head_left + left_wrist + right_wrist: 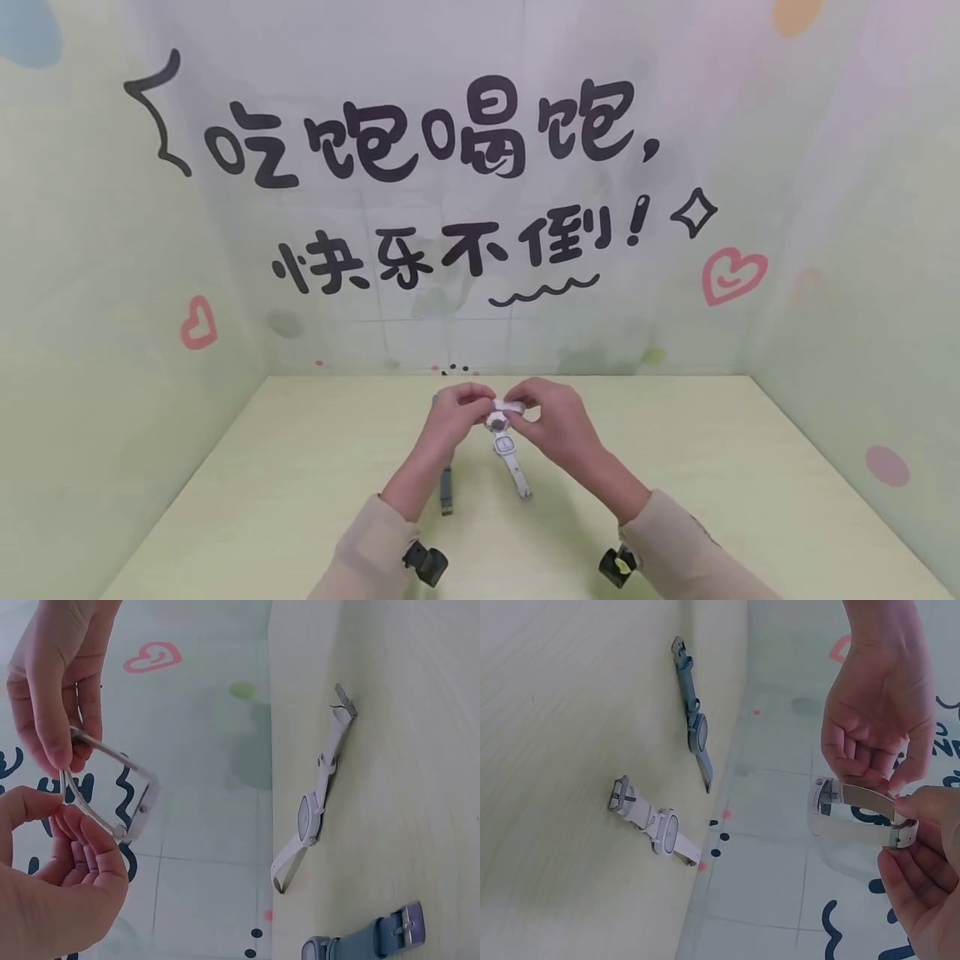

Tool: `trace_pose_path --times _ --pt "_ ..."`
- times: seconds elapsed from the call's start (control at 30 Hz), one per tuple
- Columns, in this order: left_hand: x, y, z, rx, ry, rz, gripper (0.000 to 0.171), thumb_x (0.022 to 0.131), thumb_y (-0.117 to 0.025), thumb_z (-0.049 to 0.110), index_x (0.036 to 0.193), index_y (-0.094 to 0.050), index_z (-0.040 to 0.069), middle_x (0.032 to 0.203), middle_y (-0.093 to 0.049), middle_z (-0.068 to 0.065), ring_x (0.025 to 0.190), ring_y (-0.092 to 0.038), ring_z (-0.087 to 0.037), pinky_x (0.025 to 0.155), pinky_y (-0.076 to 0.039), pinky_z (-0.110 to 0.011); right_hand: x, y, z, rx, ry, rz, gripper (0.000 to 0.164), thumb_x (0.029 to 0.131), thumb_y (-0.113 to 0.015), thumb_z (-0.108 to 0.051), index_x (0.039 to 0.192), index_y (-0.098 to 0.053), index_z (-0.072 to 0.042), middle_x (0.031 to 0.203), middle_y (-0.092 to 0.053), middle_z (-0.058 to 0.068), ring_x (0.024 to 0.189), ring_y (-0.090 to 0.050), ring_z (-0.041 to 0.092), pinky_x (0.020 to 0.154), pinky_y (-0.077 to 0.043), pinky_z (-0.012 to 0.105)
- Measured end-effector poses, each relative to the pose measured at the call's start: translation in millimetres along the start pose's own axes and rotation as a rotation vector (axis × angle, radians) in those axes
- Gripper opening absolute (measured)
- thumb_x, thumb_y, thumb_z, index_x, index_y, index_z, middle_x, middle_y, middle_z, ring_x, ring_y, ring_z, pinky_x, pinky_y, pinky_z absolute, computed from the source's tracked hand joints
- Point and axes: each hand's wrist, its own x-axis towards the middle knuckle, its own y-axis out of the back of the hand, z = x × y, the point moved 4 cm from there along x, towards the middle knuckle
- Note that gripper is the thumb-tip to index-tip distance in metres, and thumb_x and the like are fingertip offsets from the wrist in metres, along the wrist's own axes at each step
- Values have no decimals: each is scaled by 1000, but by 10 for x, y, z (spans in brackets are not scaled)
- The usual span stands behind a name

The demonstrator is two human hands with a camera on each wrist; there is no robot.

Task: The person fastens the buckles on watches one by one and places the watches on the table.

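Observation:
Both hands hold a white wristwatch [498,422] above the table, its strap bent into a loop. My left hand [450,421] pinches the strap from the left between thumb and fingers. From the other side my right hand [561,423] pinches the strap near its buckle [895,838], which shows in the right wrist view. Below the hands, a second white wristwatch [506,445] lies on the table. A blue-grey wristwatch [697,731] lies beside it, partly hidden behind my left forearm in the head view.
The pale wooden table [300,467] has walls at its back and both sides. Large dark lettering covers the back wall [480,333]. Black wrist cameras [427,564] sit at both sleeves.

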Motion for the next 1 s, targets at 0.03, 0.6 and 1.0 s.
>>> trace_pose_path --times 0.03,0.6,1.0 --pt "7 19 1 1 4 7 22 91 -61 8 108 -68 -4 102 -71 -13 91 -68 -17 89 -59 -33 3 11 0 10 -2 7 16 80 -82 -7 93 -74 -10 87 -75 -1 79 -69 11 68 -58 22" --pt "-78 154 -98 84 -131 -148 29 93 -68 10 120 -64 3 120 -68 -15 110 -66 -27 94 -57 -40 -8 1 46 266 -82 86 13 82 -78 0 92 -73 -6 89 -75 5 84 -73 19 75 -61 25" --pt "-33 113 -108 85 -221 -77 23 91 -70 6 113 -69 3 110 -73 -15 101 -71 -25 89 -59 -33 -36 11 192 314 -97 29 14 90 -69 0 100 -76 -6 96 -73 6 91 -71 21 78 -61 26"
